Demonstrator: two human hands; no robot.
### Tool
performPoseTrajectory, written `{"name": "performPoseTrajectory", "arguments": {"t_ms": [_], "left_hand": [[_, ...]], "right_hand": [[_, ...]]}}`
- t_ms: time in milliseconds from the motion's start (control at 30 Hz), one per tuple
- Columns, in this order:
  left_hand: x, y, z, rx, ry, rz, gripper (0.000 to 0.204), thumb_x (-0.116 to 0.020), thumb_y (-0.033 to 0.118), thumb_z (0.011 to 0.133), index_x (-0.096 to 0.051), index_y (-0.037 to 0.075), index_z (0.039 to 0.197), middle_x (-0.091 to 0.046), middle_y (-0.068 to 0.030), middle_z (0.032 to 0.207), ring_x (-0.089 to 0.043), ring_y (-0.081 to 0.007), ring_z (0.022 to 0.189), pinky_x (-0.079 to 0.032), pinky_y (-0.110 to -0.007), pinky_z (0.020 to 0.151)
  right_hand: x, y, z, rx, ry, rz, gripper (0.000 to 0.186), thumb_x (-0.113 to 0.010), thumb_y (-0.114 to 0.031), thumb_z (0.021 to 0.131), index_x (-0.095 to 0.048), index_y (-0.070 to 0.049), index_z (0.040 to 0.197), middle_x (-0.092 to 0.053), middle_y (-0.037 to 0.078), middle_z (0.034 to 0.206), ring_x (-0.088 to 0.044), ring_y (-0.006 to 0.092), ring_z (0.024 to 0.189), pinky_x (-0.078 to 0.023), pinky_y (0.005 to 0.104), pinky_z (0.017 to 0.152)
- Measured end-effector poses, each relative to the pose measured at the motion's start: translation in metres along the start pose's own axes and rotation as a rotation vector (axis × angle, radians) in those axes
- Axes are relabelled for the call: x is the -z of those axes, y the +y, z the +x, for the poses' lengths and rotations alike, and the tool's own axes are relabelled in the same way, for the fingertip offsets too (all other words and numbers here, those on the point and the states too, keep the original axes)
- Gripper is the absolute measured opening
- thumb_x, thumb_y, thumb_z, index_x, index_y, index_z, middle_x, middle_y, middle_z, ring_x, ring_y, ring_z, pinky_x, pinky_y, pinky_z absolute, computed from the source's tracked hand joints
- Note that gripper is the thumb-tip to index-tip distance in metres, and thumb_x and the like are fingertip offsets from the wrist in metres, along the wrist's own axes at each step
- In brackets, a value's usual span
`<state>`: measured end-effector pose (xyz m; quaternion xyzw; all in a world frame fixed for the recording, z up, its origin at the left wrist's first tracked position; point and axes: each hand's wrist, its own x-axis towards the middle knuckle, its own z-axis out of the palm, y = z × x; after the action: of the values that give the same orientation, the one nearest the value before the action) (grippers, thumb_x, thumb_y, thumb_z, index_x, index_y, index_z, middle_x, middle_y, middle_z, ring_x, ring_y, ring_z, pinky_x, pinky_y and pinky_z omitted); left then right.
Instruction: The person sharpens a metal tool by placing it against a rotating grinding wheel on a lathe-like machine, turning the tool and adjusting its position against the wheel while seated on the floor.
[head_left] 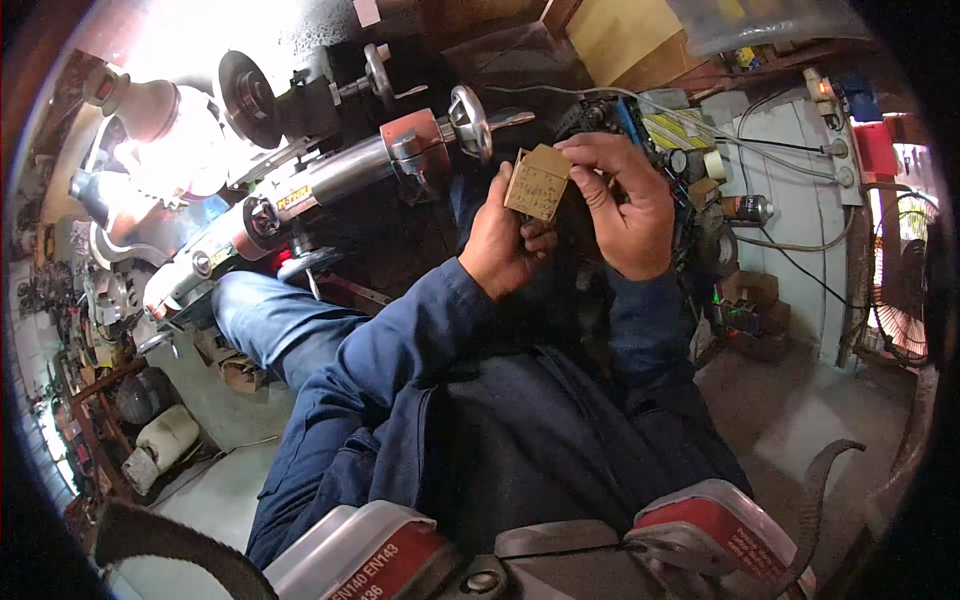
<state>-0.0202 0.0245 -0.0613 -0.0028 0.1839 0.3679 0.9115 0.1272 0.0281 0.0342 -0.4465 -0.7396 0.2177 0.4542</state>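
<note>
A small brown cardboard box [537, 192] with handwriting on its side is up in front of my chest. My left hand [503, 248] is closed round its left side and underside. The top flap [547, 160] stands raised, and the fingertips of my right hand [628, 205] are closed at its right edge, thumb beside the box. What the box holds, if anything, is hidden from here.
Left of the box, a machine with a steel column [340, 178] and a chrome handwheel [470, 122] reaches close to my left hand. Cables, a spray can [747, 208] and clutter line the right. A respirator [400, 550] spans the lower edge. A white jug [163, 445] sits lower left.
</note>
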Motion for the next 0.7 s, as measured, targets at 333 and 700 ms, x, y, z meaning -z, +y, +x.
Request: {"name": "performPoseTrajectory", "arguments": {"t_ms": [333,700], "left_hand": [[0.018,-0.001,-0.008,0.005,0.036,-0.050,0.038,-0.046,0.045,0.104,-0.059,0.014,0.121,-0.063,-0.0002,0.082,-0.052,-0.0080,0.057,-0.036,-0.021,0.045],[-0.008,0.070,-0.044,-0.502,-0.348,1.118,0.083,-0.089,0.030,0.069,-0.053,-0.002,0.137,-0.058,-0.0123,0.137,-0.051,-0.0192,0.128,-0.040,-0.035,0.108]], "right_hand": [[-0.007,0.003,-0.015,0.025,-0.156,-0.084,0.099,-0.094,-0.018,0.065,-0.041,-0.005,0.147,-0.062,0.012,0.120,-0.063,0.0208,0.106,-0.050,0.0329,0.092],[0.011,-0.007,-0.016,-0.013,-0.101,0.250,0.105,-0.089,-0.007,0.070,-0.028,-0.011,0.155,-0.065,0.011,0.118,-0.065,0.0210,0.109,-0.052,0.0379,0.098]]}}
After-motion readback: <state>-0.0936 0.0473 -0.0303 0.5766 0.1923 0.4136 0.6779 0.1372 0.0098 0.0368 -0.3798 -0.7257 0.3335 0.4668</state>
